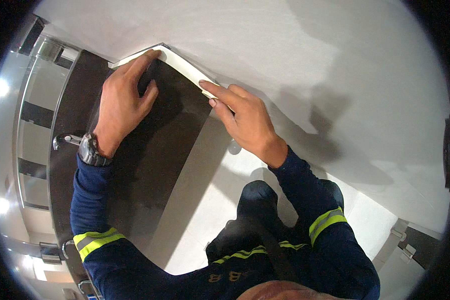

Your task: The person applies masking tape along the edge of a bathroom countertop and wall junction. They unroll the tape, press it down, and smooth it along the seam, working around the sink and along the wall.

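Note:
A long white strip (182, 67) runs along the far end of a dark countertop (150, 130), against the pale wall. It bends at a corner near my left fingertips. My left hand (122, 97) reaches over the countertop with its index finger laid on the strip by that bend. Its thumb is held apart and nothing is in its grasp. At the strip's right end, by the counter's front edge, my right hand (247, 117) pinches the strip between thumb and index finger. A dark watch (92, 150) is on my left wrist.
The pale wall (365, 90) spans the far and right side. Along the left stand a faucet (67, 140), another tap (66, 248) and a mirror (35, 125). White floor tiles (195, 225) lie below the counter's front. A partly dark door or panel (420, 245) stands at lower right.

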Demonstrator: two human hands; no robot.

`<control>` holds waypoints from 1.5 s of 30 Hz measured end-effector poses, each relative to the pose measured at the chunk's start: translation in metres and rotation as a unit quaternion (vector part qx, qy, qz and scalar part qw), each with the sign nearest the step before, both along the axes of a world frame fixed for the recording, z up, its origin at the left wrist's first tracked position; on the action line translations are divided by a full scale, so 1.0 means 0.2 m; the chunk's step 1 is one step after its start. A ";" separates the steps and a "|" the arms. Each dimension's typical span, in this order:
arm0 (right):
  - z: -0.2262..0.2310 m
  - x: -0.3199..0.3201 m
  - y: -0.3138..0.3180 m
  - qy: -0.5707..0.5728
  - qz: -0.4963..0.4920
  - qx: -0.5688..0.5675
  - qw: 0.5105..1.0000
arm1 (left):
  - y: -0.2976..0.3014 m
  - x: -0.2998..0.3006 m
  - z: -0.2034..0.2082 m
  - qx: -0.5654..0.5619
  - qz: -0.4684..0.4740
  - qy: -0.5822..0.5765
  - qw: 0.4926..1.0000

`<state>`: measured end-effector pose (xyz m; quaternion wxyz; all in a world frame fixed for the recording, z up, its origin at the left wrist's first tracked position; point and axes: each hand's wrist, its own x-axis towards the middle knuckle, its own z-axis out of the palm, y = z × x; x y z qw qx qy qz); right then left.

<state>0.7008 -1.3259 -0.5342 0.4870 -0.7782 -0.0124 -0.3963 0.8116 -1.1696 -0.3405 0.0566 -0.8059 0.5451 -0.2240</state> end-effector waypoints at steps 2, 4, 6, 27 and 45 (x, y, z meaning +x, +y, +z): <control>-0.04 0.04 0.00 0.010 -0.001 -0.003 1.000 | -0.01 -0.01 -0.02 0.027 -0.025 -0.050 0.998; -0.03 0.05 -0.01 0.041 0.004 -0.016 0.999 | -0.02 -0.04 -0.02 0.059 -0.004 -0.073 0.996; -0.02 0.05 0.00 0.042 0.009 -0.017 0.999 | -0.02 -0.06 -0.03 0.077 0.022 -0.089 0.993; -0.05 0.04 -0.03 -0.039 0.101 0.060 0.992 | -0.07 -0.11 -0.09 0.129 0.052 -0.201 0.970; 0.02 -0.04 -0.02 -0.068 0.049 0.080 0.993 | -0.21 0.06 -0.10 0.093 0.132 -0.210 0.964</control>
